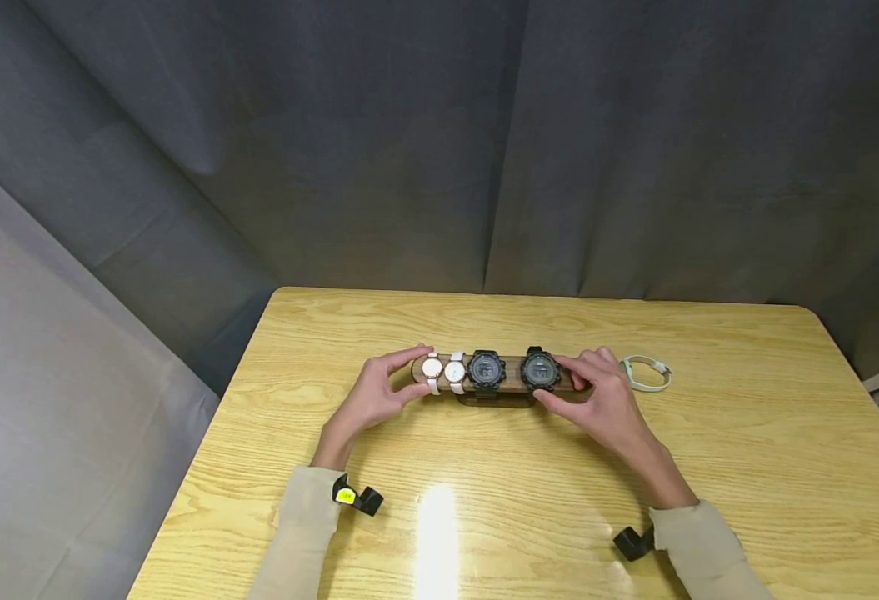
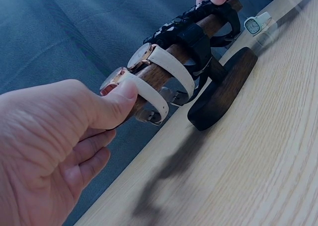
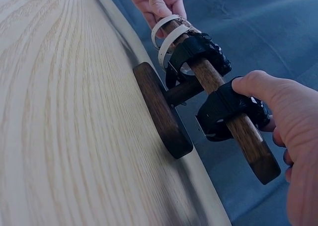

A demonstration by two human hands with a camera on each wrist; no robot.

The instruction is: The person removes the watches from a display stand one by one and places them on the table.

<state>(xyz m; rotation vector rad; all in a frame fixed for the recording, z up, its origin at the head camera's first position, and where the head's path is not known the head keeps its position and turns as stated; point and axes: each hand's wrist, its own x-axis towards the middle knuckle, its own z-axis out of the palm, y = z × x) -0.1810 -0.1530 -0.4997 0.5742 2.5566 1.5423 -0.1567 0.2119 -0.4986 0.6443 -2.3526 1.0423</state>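
A dark wooden watch stand [image 3: 208, 76] holds several watches on its raised bar, above a rounded base [image 3: 161, 112]. At the bar's left end my left hand [image 1: 375, 392] pinches a white-strapped watch [image 1: 432, 367], thumb on the near strap and a finger on the far side. Beside it sits a second white-strapped watch [image 1: 455, 372] with a rose-gold case. A chunky black digital watch [image 1: 486, 370] circles the bar near the middle. Farther right, my right hand [image 1: 607, 404] pinches another black digital watch [image 1: 540, 370] between thumb and forefinger. Bare bar shows between the two black watches.
A pale watch [image 1: 651, 372] with a squarish face lies on the wooden table [image 1: 746, 433], right of the stand. Behind the table hangs a dark grey curtain [image 1: 409, 167]. Black wrist cameras are strapped over both sleeves [image 1: 300, 517].
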